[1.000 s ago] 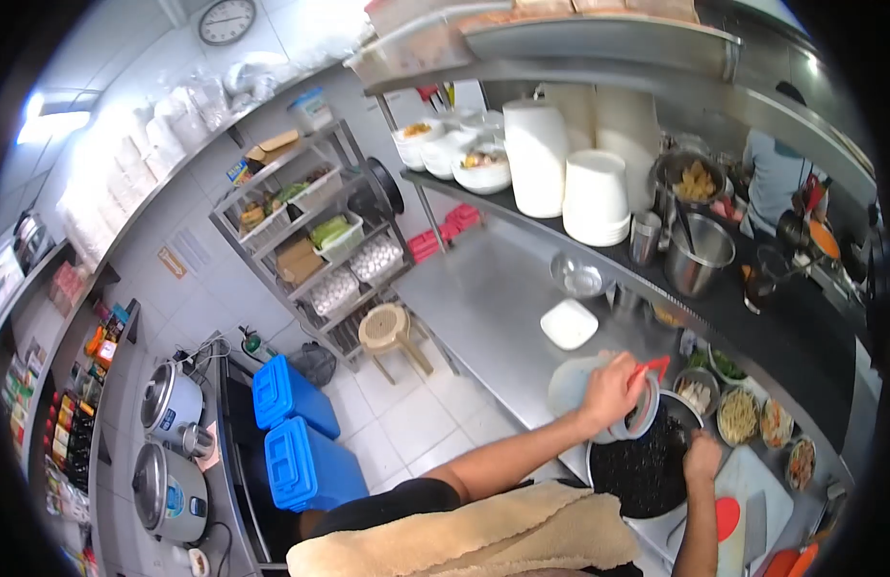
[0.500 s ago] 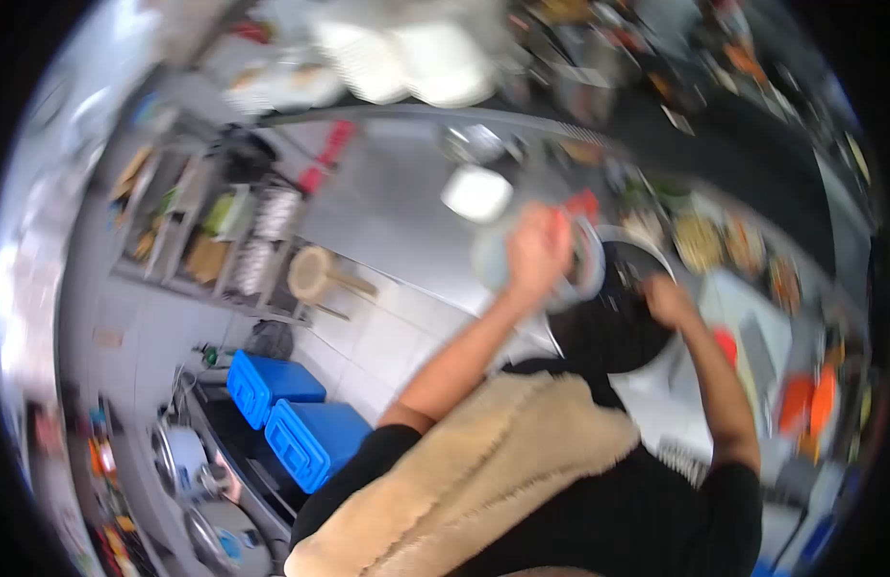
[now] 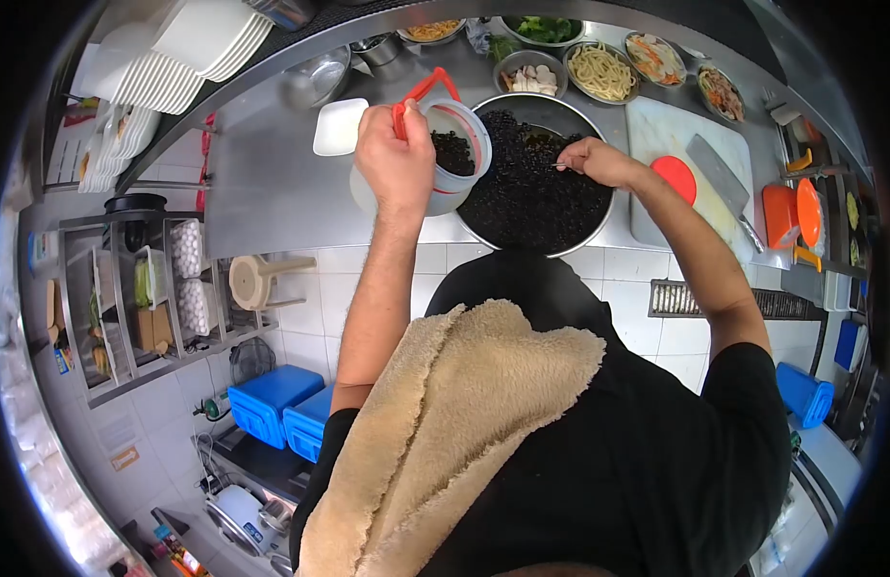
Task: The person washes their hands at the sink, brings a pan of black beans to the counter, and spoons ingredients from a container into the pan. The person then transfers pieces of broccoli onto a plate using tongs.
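Observation:
My left hand (image 3: 397, 154) is closed on the red handle (image 3: 433, 85) of a translucent plastic bucket (image 3: 474, 125). The bucket leans with its mouth towards a wide round metal pan (image 3: 570, 117); small black beans (image 3: 452, 152) lie inside it. Many more black beans (image 3: 536, 197) fill most of the pan, with dark liquid showing near the top. Above the pan's right side, my right hand (image 3: 594, 162) pinches a thin metal handle, perhaps a spoon's; its far end is hidden among the beans.
Right of the pan lies a white cutting board (image 3: 647, 125) bearing a knife (image 3: 719, 178) and a round red lid (image 3: 674, 180). Bowls of noodles (image 3: 601, 72) and cut vegetables line the back. A white square dish (image 3: 340, 127) sits left. Stacked plates (image 3: 166, 72) occupy the shelf.
The view has turned and sharpened. Both hands remain at the bucket and pan, and the beans now show clearly.

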Demonstrator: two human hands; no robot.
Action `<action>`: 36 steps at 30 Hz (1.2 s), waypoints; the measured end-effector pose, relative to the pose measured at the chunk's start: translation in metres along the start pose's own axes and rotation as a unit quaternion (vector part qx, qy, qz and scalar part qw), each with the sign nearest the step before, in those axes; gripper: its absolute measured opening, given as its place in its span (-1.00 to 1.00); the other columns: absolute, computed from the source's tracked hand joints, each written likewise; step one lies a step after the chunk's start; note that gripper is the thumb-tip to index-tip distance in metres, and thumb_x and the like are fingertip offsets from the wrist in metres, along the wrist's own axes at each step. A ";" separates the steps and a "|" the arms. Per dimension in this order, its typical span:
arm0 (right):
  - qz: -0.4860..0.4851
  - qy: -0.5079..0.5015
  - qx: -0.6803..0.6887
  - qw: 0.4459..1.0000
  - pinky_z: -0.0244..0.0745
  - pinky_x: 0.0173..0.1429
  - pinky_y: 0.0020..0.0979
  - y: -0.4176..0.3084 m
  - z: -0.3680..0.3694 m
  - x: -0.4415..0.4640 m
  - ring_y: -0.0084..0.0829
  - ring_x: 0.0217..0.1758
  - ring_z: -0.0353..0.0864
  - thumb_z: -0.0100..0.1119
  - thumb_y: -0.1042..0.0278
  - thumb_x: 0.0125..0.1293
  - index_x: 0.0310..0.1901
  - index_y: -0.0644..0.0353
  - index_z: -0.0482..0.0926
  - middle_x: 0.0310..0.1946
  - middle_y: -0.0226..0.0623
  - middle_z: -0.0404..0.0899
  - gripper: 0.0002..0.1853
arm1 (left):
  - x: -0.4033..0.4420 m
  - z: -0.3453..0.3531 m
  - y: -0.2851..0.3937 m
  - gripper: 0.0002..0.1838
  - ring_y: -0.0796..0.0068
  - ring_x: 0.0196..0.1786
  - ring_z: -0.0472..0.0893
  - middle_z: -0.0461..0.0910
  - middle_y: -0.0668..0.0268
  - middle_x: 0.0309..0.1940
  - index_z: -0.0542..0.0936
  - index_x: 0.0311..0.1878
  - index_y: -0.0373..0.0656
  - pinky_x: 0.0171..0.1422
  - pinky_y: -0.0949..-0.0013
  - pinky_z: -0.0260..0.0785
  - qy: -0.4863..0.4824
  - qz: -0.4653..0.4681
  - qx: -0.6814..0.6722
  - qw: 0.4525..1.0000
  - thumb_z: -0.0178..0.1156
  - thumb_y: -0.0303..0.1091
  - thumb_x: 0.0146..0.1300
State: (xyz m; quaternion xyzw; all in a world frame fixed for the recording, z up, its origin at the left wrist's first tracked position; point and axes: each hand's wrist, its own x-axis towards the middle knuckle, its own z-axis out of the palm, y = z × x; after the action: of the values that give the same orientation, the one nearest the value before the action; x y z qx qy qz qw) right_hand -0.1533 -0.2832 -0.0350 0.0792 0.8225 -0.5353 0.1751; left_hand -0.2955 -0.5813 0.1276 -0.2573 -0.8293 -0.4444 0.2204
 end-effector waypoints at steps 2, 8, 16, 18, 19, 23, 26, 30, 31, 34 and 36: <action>0.051 -0.008 0.054 0.997 0.37 -0.24 -0.49 -0.006 -0.001 -0.006 -0.63 -0.32 0.45 0.08 0.45 0.53 -0.04 0.18 0.73 -0.35 -0.51 0.59 -0.80 | 0.000 -0.001 0.003 -0.74 -0.01 -0.36 0.60 0.58 0.11 -0.43 0.54 -0.42 -0.27 -0.24 0.04 0.44 -0.005 -0.005 -0.001 1.000 0.31 -0.34 0.35; 0.118 -0.002 0.184 0.976 -0.02 -0.48 -0.56 -0.032 0.001 -0.035 -0.72 -0.52 0.14 0.07 0.36 0.51 -0.06 0.11 0.72 -0.50 -0.66 0.30 -0.80 | 0.001 0.000 0.000 -0.70 0.08 -0.42 0.56 0.55 0.09 -0.49 0.55 -0.43 -0.28 -0.27 0.09 0.40 -0.002 0.013 0.017 1.000 0.29 -0.31 0.39; 0.083 0.069 0.199 0.974 -0.02 -0.50 -0.62 -0.101 -0.031 -0.074 -0.78 -0.51 0.18 0.09 0.29 0.53 -0.03 0.13 0.71 -0.49 -0.70 0.32 -0.79 | 0.001 0.004 0.001 -0.68 0.08 -0.44 0.53 0.53 0.12 -0.50 0.52 -0.45 -0.28 -0.28 0.10 0.39 0.002 0.012 -0.001 1.000 0.29 -0.30 0.38; 0.068 0.097 0.189 0.975 -0.05 -0.55 -0.66 -0.125 -0.035 -0.079 -0.82 -0.53 0.16 0.07 0.30 0.55 -0.01 0.13 0.71 -0.50 -0.70 0.32 -0.77 | 0.001 0.003 0.000 -0.69 0.08 -0.44 0.54 0.53 0.12 -0.49 0.53 -0.44 -0.28 -0.28 0.10 0.39 0.002 0.012 0.005 1.000 0.29 -0.30 0.38; 0.065 0.094 0.172 0.978 -0.01 -0.54 -0.66 -0.139 -0.036 -0.081 -0.81 -0.53 0.18 0.07 0.29 0.55 0.00 0.13 0.71 -0.50 -0.69 0.33 -0.77 | 0.000 0.003 0.000 -0.69 0.08 -0.43 0.54 0.53 0.12 -0.49 0.53 -0.44 -0.28 -0.27 0.10 0.39 0.002 0.010 0.006 1.000 0.29 -0.30 0.38; 0.000 0.112 0.039 0.993 0.22 -0.43 -0.59 -0.181 -0.018 -0.075 -0.73 -0.46 0.32 0.10 0.26 0.56 0.04 0.13 0.71 -0.45 -0.63 0.43 -0.76 | 0.000 0.002 -0.001 -0.72 -0.02 -0.39 0.58 0.54 0.11 -0.43 0.50 -0.46 -0.27 -0.28 0.01 0.40 0.006 0.020 0.004 1.000 0.32 -0.37 0.31; -0.195 0.186 -0.122 0.955 0.59 0.05 -0.24 -0.179 0.030 -0.045 -0.26 -0.15 0.69 0.11 0.34 0.52 0.04 0.26 0.68 -0.21 -0.18 0.72 -0.76 | -0.002 0.000 -0.001 -0.73 -0.02 -0.37 0.57 0.54 0.10 -0.44 0.52 -0.44 -0.28 -0.25 0.01 0.40 0.010 0.010 -0.006 1.000 0.31 -0.35 0.33; -0.216 0.211 -0.340 0.891 0.64 0.04 -0.11 -0.199 0.095 -0.032 -0.04 -0.01 0.67 0.14 0.52 0.29 0.08 0.22 0.65 -0.15 -0.05 0.59 -0.68 | -0.003 -0.013 -0.013 -0.77 0.02 -0.34 0.58 0.56 0.10 -0.42 0.59 -0.36 -0.29 -0.20 0.06 0.41 0.036 -0.014 -0.039 0.998 0.25 -0.35 0.40; -0.252 0.231 -0.363 0.867 0.65 0.03 -0.13 -0.201 0.101 -0.027 -0.07 0.00 0.66 0.15 0.53 0.26 0.10 0.23 0.63 -0.15 -0.08 0.57 -0.64 | -0.002 -0.018 -0.019 -0.78 0.05 -0.33 0.59 0.59 0.11 -0.41 0.62 -0.33 -0.30 -0.18 0.08 0.43 0.046 -0.036 -0.042 0.997 0.24 -0.35 0.41; -0.238 0.245 -0.369 0.865 0.66 0.03 -0.15 -0.232 0.114 -0.031 -0.12 0.04 0.65 0.15 0.51 0.26 0.14 0.24 0.61 -0.11 -0.14 0.55 -0.61 | -0.007 -0.035 -0.051 -0.76 0.29 -0.24 0.70 0.74 0.15 -0.26 0.69 -0.17 -0.33 -0.09 0.23 0.52 0.079 -0.110 -0.110 0.985 0.19 -0.32 0.51; -0.249 0.235 -0.381 0.859 0.66 0.02 -0.16 -0.234 0.119 -0.022 -0.14 0.06 0.64 0.13 0.48 0.29 0.15 0.24 0.60 -0.10 -0.15 0.54 -0.62 | -0.013 -0.046 -0.064 -0.73 0.39 -0.19 0.72 0.77 0.13 -0.20 0.68 -0.15 -0.35 -0.04 0.32 0.54 0.098 -0.202 -0.199 0.954 0.18 -0.30 0.54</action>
State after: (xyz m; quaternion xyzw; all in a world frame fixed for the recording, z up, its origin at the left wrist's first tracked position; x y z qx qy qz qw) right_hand -0.1834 -0.4870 0.1290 -0.0776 0.9712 -0.1714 -0.1465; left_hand -0.3193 -0.6537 0.1031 -0.0780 -0.7330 -0.6586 0.1511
